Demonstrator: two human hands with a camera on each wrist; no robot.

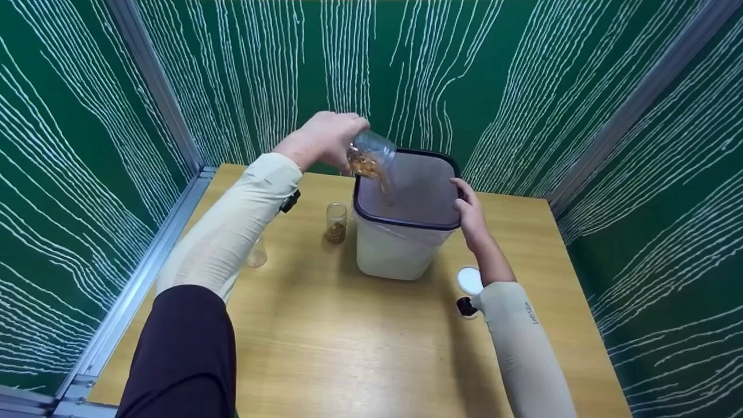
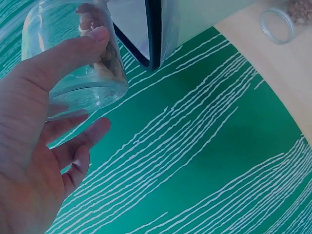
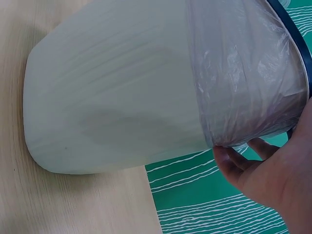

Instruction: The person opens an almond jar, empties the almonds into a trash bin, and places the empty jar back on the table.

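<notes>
Tipped over the bin's left side is a clear glass jar [image 1: 374,145], gripped around its base by my left hand [image 1: 325,136]. Brown nut-like pieces [image 1: 364,165] slide toward its mouth, and some fall into the white bin [image 1: 389,255]. A thin plastic bag [image 3: 243,73] lines the bin and folds out under its dark rim [image 1: 400,222]. My right hand [image 1: 473,215] holds the rim on the right, with fingers [image 3: 229,158] against the bagged outside wall in the right wrist view. The bin's bottom inside is hidden.
On the wooden table [image 1: 360,337], a small glass jar [image 1: 335,223] with brown pieces stands left of the bin. Another clear container [image 1: 256,255] is partly behind my left sleeve. A white lid [image 1: 469,280] lies near my right forearm. Green walls [image 1: 278,69] enclose the table.
</notes>
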